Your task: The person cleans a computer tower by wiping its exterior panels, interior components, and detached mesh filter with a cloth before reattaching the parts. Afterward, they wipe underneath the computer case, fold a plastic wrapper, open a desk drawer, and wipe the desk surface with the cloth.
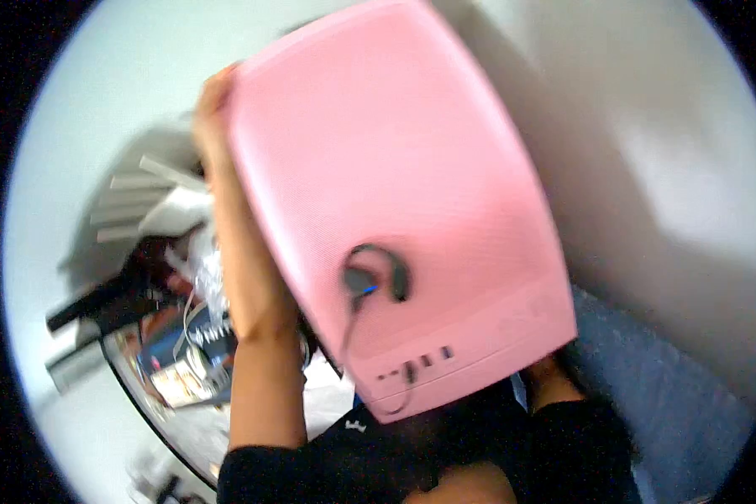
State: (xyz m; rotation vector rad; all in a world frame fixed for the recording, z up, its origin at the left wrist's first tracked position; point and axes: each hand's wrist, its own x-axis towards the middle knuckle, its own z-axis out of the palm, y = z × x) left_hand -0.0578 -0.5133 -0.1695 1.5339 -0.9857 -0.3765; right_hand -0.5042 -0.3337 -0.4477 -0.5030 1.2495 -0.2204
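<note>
A large pink casing (386, 151) with rounded edges and a finely textured face is held up at a tilt before me. My left hand (217, 94) is closed around its upper left edge, the fingers partly hidden behind it. At the lower right, my right forearm (554, 382) passes behind the casing, which hides the right hand. On the pink face rests a black ear-hook earphone (359, 280) with a blue light. A thin cable (346, 336) runs from it to a row of small ports (428, 361) near the bottom edge, where a dark plug (410, 371) sits.
Below left, a glass-topped table (147, 412) with a dark rim bears a dark blue printed box (206, 336), a crumpled clear bag (206, 265) and other clutter. White slats (134, 202) stick out behind. A grey-blue surface (664, 378) lies at right, beside a pale wall (630, 126).
</note>
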